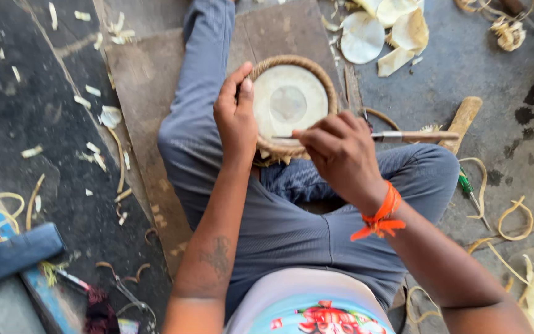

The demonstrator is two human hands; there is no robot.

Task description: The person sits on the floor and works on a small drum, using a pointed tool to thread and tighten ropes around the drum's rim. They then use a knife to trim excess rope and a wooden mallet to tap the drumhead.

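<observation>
open floor (pixel 495 68) right of the drum (pixel 288 102); pale discs (pixel 381 28) beyond, wooden handle (pixel 461 120) just right.

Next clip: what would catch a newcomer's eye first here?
Dead centre, a round drum head with a woven rim rests on the seated person's lap, gripped at its left edge by the left hand. The right hand, an orange thread tied at its wrist, holds a thin wooden-handled tool across the skin. Pale cut discs lie on the floor beyond.
</observation>
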